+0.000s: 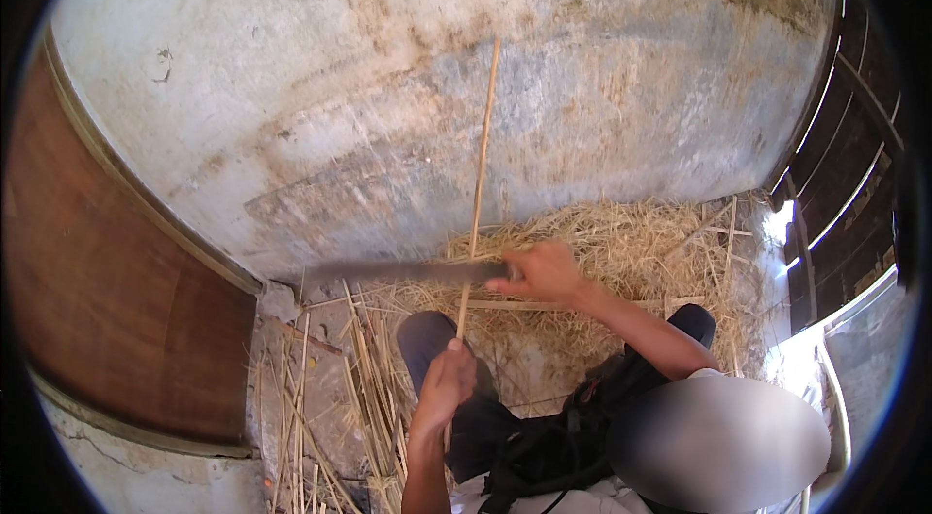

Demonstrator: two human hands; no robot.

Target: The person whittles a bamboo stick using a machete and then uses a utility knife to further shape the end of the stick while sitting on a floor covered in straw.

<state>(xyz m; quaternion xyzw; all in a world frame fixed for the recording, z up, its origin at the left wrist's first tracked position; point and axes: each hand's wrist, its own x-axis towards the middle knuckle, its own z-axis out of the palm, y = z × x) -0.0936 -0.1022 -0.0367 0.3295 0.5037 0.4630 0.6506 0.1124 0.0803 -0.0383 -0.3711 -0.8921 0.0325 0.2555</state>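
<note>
My left hand [445, 386] is closed round the lower part of a long, thin bamboo strip [482, 150], in front of my knee. The strip rises away from me, leaning slightly right, its far end up against the view of the wall. In my right hand [542, 273] is the handle of a long-bladed knife [408, 271]. Its dark blade points left and crosses the strip a little above my left hand. Motion smears the blade, so I cannot tell whether its edge touches the strip.
A heap of straw-coloured shavings [631, 232] covers the floor along the stained wall [388, 77]. Several loose bamboo strips [374, 368] lie left of my knee. A brown wooden panel [146, 291] stands at the left, dark wooden boards [854, 155] at the right.
</note>
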